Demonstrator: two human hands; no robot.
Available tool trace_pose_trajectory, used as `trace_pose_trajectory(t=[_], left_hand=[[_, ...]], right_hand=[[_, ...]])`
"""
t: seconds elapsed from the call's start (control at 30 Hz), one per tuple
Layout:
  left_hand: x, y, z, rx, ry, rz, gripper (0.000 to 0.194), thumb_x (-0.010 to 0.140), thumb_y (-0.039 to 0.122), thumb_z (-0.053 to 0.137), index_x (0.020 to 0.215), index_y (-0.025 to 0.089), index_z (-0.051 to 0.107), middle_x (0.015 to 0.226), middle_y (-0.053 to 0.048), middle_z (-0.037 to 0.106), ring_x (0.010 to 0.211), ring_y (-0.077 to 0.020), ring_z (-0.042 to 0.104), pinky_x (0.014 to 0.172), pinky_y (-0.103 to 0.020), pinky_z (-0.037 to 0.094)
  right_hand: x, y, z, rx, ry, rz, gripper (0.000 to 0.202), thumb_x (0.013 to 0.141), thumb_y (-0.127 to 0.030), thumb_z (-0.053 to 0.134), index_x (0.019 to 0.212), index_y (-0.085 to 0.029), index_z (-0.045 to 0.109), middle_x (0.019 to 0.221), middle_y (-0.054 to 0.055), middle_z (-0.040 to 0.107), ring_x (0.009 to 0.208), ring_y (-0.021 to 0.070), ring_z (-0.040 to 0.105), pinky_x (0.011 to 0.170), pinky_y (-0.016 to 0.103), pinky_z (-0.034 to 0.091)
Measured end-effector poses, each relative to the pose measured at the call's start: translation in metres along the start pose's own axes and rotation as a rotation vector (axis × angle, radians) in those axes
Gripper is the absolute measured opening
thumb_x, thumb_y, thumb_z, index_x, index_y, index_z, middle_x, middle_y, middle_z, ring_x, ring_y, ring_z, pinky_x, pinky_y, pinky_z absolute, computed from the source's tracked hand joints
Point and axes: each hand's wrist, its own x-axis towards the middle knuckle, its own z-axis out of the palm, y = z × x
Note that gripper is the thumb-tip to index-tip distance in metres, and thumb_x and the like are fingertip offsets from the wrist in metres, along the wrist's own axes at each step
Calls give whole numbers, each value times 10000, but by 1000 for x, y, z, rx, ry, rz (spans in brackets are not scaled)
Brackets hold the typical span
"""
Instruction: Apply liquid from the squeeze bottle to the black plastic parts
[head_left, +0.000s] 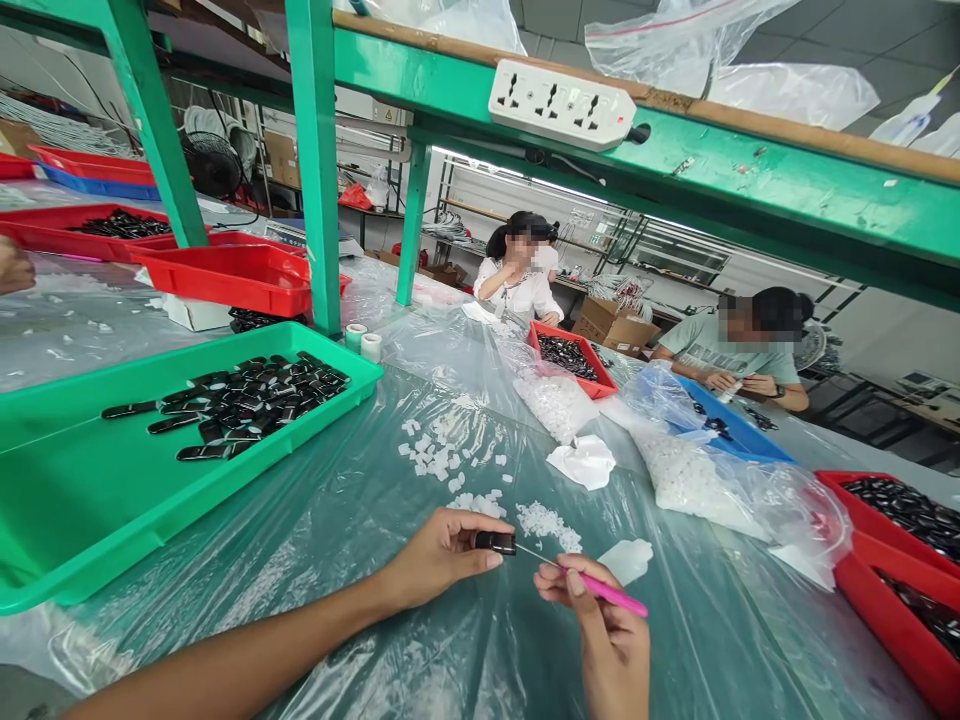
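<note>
My left hand (pixel 442 555) is closed around a small black plastic casing (pixel 495 543), one end of it pointing right. Between the fingers of my right hand (pixel 600 620) is a pink-handled needle tool (pixel 611 593). Its thin metal shaft reaches left, with the tip at the casing's end; whether it touches cannot be made out. Just beyond my hands lie a heap of tiny translucent white pieces (pixel 547 525) and a looser scatter of white pieces (pixel 431 455). On the left, a green tray (pixel 150 510) holds many similar black casings (pixel 255 400).
Plastic sheeting covers the table (pixel 337 600). Bags of white pieces (pixel 690 480) and red trays (pixel 892 590) stand on the right. A green shelf frame (pixel 315 180) with a power strip (pixel 562 105) rises ahead. Two people (pixel 521 275) sit across the table; another hand (pixel 15 268) shows far left.
</note>
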Motion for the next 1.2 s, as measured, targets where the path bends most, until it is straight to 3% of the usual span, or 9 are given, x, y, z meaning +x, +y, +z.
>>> trace_pose_trajectory(t=[0.23, 0.4, 0.6, 0.77, 0.9, 1.07, 1.2], left_hand=[[0, -3, -1, 40, 11, -25, 373, 723, 351, 699, 1033, 145, 669, 954, -87, 660, 785, -179, 574, 661, -234, 414], [1, -10, -1, 51, 3, -34, 385, 728, 398, 683, 1021, 150, 668, 868, -67, 648, 669, -142, 549, 623, -233, 407], [2, -11, 0, 91, 39, -59, 434, 716, 425, 681, 1023, 118, 663, 784, -69, 635, 555, -111, 505, 556, -226, 388], [1, -15, -1, 129, 30, -55, 416, 742, 424, 654, 1040, 135, 656, 852, -77, 642, 578, -118, 521, 570, -228, 413], [1, -17, -1, 163, 20, -59, 402, 753, 426, 639, 1031, 137, 658, 784, -57, 638, 566, -112, 517, 557, -216, 415], [1, -14, 1, 212, 15, -76, 390, 760, 415, 625, 1009, 117, 666, 770, -61, 649, 569, -127, 529, 545, -221, 409], [-1, -10, 2, 340, 80, -38, 341, 782, 348, 605, 1033, 123, 659, 908, -86, 672, 726, -181, 584, 625, -239, 425]], right_hand=[[-8, 15, -1, -236, -80, -376, 130, 793, -258, 575, 851, -227, 688, 834, 48, 699, 780, 215, 661, 705, 326, 518], [-8, 21, 0, -357, -151, -668, 257, 783, -125, 535, 953, -267, 667, 865, 38, 696, 791, 208, 649, 694, 331, 511], [-6, 21, 0, -554, -239, -861, 359, 766, -58, 528, 1052, -259, 612, 890, 35, 696, 788, 193, 662, 663, 294, 538], [-5, 22, -3, -673, -226, -896, 293, 786, -85, 522, 1031, -226, 600, 857, 55, 695, 766, 196, 672, 628, 282, 550], [-6, 25, -3, -731, -255, -952, 280, 777, -92, 541, 1028, -203, 596, 834, 59, 695, 730, 187, 675, 601, 256, 547], [-9, 27, -2, -717, -146, -851, 212, 809, -134, 516, 976, -220, 615, 819, 41, 686, 703, 172, 656, 610, 261, 511], [-4, 25, -6, -721, -169, -868, 195, 782, -128, 542, 937, -208, 629, 773, 37, 687, 643, 170, 654, 569, 245, 495]])
